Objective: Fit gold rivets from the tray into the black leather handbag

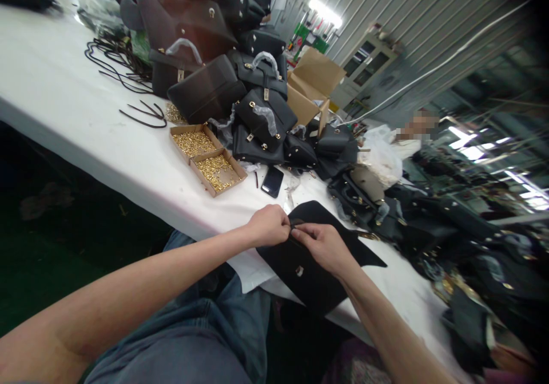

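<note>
A flat black bag panel (315,284) lies across the table's front edge, with a small metal fitting (299,270) on its near part. At the panel's upper middle, my left hand (271,225) is closed in a fist-like pinch on its dark material. Close beside it, my right hand (326,248) pinches the same spot between thumb and fingers, its wrist passing over the panel. Both hands nearly touch. What exactly sits between the fingertips, a strap or a folded edge, is too small and dark to make out.
On the white table (128,149) stand two cardboard trays (210,192) of small gold hardware. A phone (272,182) lies nearby. Black handbags (208,89) are piled behind, beside an open carton (300,101) and dark cords (146,122). More bags lie right; a person (414,138) is farther back.
</note>
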Motion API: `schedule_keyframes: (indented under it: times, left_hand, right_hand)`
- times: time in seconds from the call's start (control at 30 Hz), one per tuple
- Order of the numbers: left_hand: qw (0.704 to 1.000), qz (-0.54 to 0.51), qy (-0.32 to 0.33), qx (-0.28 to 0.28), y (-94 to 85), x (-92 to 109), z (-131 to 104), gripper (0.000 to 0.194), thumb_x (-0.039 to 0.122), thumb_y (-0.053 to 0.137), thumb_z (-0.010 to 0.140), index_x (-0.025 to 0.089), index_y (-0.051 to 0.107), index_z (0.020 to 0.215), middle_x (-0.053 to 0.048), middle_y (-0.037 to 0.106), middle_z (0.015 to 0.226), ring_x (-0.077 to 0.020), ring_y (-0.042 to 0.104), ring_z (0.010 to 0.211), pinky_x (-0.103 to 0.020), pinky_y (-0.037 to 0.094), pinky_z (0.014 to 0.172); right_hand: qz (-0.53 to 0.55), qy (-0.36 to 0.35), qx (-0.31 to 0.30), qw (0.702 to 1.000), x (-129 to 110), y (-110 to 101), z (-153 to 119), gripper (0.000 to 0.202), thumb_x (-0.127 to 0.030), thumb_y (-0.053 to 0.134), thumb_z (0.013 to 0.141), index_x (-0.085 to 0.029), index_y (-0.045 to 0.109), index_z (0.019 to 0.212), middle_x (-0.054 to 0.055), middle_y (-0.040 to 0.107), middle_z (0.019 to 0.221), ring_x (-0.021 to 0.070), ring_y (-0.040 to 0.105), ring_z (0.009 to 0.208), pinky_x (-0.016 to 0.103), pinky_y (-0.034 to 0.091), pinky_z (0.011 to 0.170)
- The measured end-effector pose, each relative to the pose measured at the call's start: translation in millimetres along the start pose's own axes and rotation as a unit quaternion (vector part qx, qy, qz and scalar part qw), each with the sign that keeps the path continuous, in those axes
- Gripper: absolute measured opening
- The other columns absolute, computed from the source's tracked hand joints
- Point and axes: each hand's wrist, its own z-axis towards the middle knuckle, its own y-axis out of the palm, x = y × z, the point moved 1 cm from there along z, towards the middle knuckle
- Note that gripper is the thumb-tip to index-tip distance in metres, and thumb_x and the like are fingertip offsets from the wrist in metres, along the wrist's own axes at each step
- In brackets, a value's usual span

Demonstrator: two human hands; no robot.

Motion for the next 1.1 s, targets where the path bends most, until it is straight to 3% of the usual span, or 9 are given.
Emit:
schedule_keyframes:
  times: [0.1,0.23,0.4,0.57,0.7,0.83,1.1]
  left_hand:
    - [0.998,-0.043,0.023,-0.028,-0.9,-4.4,4.9,0.024,0.022,0.059,0.083,0.016,0.081,0.075,-0.001,0.061,0.06,-0.0152,0.054,0.062,-0.027,0.035,0.058]
    - [0.986,-0.119,0.014,-0.115,-10.0,-8.6,5.8,0.019,0.022,0.06,0.082,0.015,0.069,0.067,0.003,0.047,0.055,-0.0132,0.047,0.057,-0.028,0.031,0.056]
    - [0.961,-0.213,-0.009,-0.178,-21.8,-8.9,-2.0,0.03,0.038,0.06,0.089,0.016,0.062,0.068,0.003,0.045,0.062,-0.0123,0.04,0.061,-0.027,0.029,0.058]
    - [0.971,-0.168,-0.057,-0.157,-22.4,0.3,-7.4,0.034,0.041,0.062,0.091,0.017,0.059,0.067,0.002,0.048,0.06,-0.0131,0.042,0.058,-0.029,0.028,0.056]
    - [0.965,-0.174,-0.109,-0.162,-28.5,16.0,-8.2,0.039,0.044,0.055,0.097,0.016,0.062,0.071,0.0,0.053,0.064,-0.0136,0.044,0.059,-0.029,0.03,0.055]
    - [0.974,-0.111,-0.121,-0.159,-31.5,29.0,-6.2,0.038,0.045,0.057,0.094,0.015,0.067,0.073,-0.005,0.06,0.069,-0.0162,0.051,0.062,-0.029,0.035,0.058]
    - [0.987,-0.019,-0.15,-0.055,-12.9,25.1,-5.9,0.041,0.048,0.063,0.083,0.013,0.08,0.097,-0.016,0.079,0.089,-0.0272,0.072,0.077,-0.031,0.045,0.059]
  right_hand:
    - [-0.002,0.0,-0.003,1.0,-1.7,-0.1,-1.3,0.032,-0.047,0.069,0.097,-0.021,0.088,0.099,0.004,0.082,0.084,0.0266,0.071,0.079,0.035,0.05,0.07]
    - [-0.002,-0.01,-0.018,1.0,-4.8,0.0,-3.6,0.033,-0.047,0.068,0.099,-0.021,0.088,0.102,0.004,0.083,0.09,0.027,0.073,0.086,0.035,0.052,0.075]
    - [-0.056,-0.036,0.002,0.998,-10.8,0.3,-3.6,0.034,-0.048,0.066,0.101,-0.021,0.088,0.103,0.003,0.083,0.087,0.0266,0.073,0.082,0.035,0.051,0.075]
    - [-0.048,-0.038,0.011,0.998,-14.3,-2.5,-0.7,0.033,-0.044,0.065,0.101,-0.022,0.088,0.11,0.006,0.086,0.105,0.0309,0.079,0.097,0.038,0.056,0.086]
    - [-0.068,-0.035,0.002,0.997,-15.5,-4.5,1.3,0.033,-0.044,0.065,0.1,-0.021,0.088,0.107,0.007,0.086,0.101,0.0322,0.079,0.094,0.039,0.057,0.083]
    - [-0.077,-0.026,0.011,0.997,-13.5,-2.6,4.9,0.028,-0.038,0.065,0.095,-0.023,0.088,0.102,0.006,0.087,0.1,0.0317,0.08,0.091,0.039,0.057,0.081]
    - [-0.057,-0.041,0.025,0.997,-11.9,1.8,6.0,0.025,-0.032,0.064,0.092,-0.02,0.085,0.094,0.005,0.085,0.094,0.0291,0.078,0.089,0.036,0.055,0.078]
